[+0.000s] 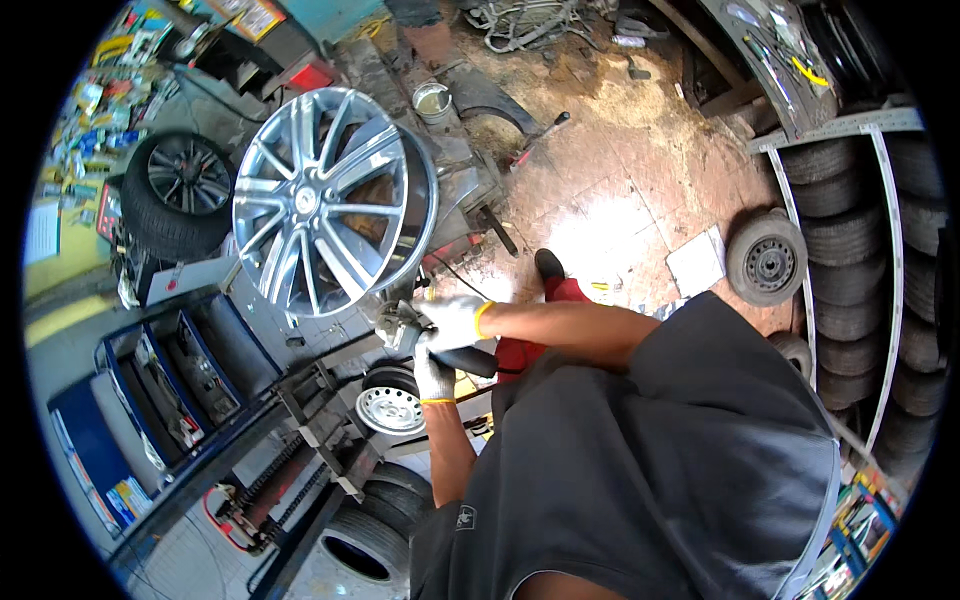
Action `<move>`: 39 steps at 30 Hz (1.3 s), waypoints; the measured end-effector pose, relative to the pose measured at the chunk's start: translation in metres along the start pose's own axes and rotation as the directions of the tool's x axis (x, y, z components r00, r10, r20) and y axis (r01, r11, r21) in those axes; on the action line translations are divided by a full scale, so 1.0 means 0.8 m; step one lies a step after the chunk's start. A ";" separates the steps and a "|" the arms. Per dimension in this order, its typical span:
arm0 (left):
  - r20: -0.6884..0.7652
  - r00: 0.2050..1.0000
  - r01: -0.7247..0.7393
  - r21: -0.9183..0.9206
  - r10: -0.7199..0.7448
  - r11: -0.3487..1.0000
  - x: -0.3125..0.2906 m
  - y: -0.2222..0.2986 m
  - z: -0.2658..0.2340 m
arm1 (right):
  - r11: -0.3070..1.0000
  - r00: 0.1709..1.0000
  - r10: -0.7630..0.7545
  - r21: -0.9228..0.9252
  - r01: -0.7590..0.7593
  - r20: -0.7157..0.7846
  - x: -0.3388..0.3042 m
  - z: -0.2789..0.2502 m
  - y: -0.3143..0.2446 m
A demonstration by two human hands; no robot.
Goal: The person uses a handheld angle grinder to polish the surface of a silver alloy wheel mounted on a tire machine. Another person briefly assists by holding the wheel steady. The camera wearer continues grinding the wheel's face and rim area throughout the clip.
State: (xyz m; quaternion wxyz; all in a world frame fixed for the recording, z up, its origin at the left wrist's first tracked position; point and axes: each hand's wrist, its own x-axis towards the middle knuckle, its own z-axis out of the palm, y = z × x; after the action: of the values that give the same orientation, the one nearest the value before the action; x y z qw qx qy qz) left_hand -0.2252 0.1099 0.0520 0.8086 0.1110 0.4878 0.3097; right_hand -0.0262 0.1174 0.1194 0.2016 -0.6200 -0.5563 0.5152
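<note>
Both my hands wear white work gloves with yellow cuffs and are closed around a hand-held power tool (470, 361) that looks like an angle grinder. Its dark body sticks out to the right below the gloves, and its grey head is at the lower rim of a silver multi-spoke alloy wheel (330, 190). My right hand (456, 319) grips from above, near the head. Below it, my left hand (433, 375) wraps the tool from the left. Whether the head touches the rim I cannot tell. The wheel carries no tyre and stands tilted in front of me.
A tyred wheel (180, 190) stands at the left. Below it is a blue tool chest (200, 370) with open compartments. A white steel rim (390, 410) and loose tyres (365, 540) lie near my left arm. Racks of tyres (850, 250) line the right, beside a steel wheel (767, 257).
</note>
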 end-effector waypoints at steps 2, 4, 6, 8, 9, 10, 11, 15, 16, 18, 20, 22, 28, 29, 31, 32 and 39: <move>-0.006 0.993 -0.118 0.023 0.118 0.993 -0.010 -0.005 -0.047 | 0.996 0.977 -0.092 -0.008 0.092 -0.192 0.001 -0.042 -0.044; -0.017 0.984 -0.177 0.039 0.178 0.983 -0.013 -0.004 -0.069 | 0.943 0.823 -0.303 -0.024 0.333 -0.481 0.020 -0.094 -0.075; -0.046 0.978 -0.202 0.028 0.204 0.979 -0.024 0.002 -0.065 | 0.941 0.751 -0.338 -0.222 0.256 -0.567 0.032 -0.157 -0.108; -0.048 0.970 -0.238 0.008 0.238 0.971 -0.031 0.009 -0.072 | 0.884 0.710 -0.437 -0.410 0.225 -0.552 0.076 -0.191 -0.096; -0.038 0.967 -0.254 -0.004 0.254 0.967 -0.033 0.013 -0.076 | 0.873 0.747 -0.384 -0.477 0.103 -0.542 0.099 -0.200 -0.080; -0.033 0.963 -0.269 -0.017 0.268 0.963 -0.033 0.016 -0.085 | 0.851 0.811 -0.291 -0.525 -0.023 -0.508 0.119 -0.203 -0.062; -0.045 0.958 -0.284 -0.027 0.283 0.958 -0.035 0.018 -0.093 | 0.787 0.815 -0.317 -0.614 -0.059 -0.485 0.124 -0.199 -0.056; -0.060 0.948 -0.315 -0.039 0.312 0.948 -0.038 0.028 -0.119 | 0.668 0.791 -0.382 -0.735 -0.122 -0.478 0.117 -0.181 -0.042; -0.060 0.945 -0.323 -0.037 0.320 0.946 -0.037 0.028 -0.125 | 0.610 0.774 -0.420 -0.779 -0.145 -0.473 0.120 -0.178 -0.033; -0.063 0.940 -0.338 -0.034 0.335 0.941 -0.038 0.033 -0.134 | 0.581 0.771 -0.421 -0.795 -0.174 -0.477 0.122 -0.176 -0.027; -0.077 0.934 -0.353 -0.048 0.349 0.934 -0.042 0.036 -0.140 | 0.582 0.777 -0.405 -0.791 -0.188 -0.482 0.118 -0.171 -0.031; -0.082 0.931 -0.360 -0.062 0.355 0.931 -0.044 0.038 -0.145 | 0.575 0.764 -0.432 -0.799 -0.175 -0.478 0.122 -0.172 -0.032; -0.120 0.924 -0.369 -0.035 0.363 0.929 -0.042 0.045 -0.143 | 0.593 0.717 -0.485 -0.791 -0.151 -0.500 0.119 -0.171 -0.028; -0.113 0.922 -0.375 -0.035 0.369 0.926 -0.039 0.047 -0.141 | 0.595 0.712 -0.481 -0.787 -0.164 -0.512 0.121 -0.170 -0.024; -0.103 0.919 -0.386 -0.041 0.380 0.922 -0.036 0.048 -0.138 | 0.598 0.704 -0.480 -0.782 -0.175 -0.524 0.115 -0.155 -0.030; -0.103 0.918 -0.389 -0.040 0.383 0.921 -0.034 0.049 -0.138 | 0.599 0.698 -0.483 -0.781 -0.177 -0.528 0.113 -0.148 -0.032; -0.070 0.926 -0.374 -0.045 0.370 0.927 -0.015 0.046 -0.121 | 0.615 0.670 -0.473 -0.759 -0.213 -0.572 0.109 -0.112 -0.039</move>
State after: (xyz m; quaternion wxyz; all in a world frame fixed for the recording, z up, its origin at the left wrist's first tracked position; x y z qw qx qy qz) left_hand -0.3267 0.1194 0.0294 0.7231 0.1688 0.4727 0.4745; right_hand 0.0230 0.2339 0.1439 0.1579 -0.7468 -0.6401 -0.0875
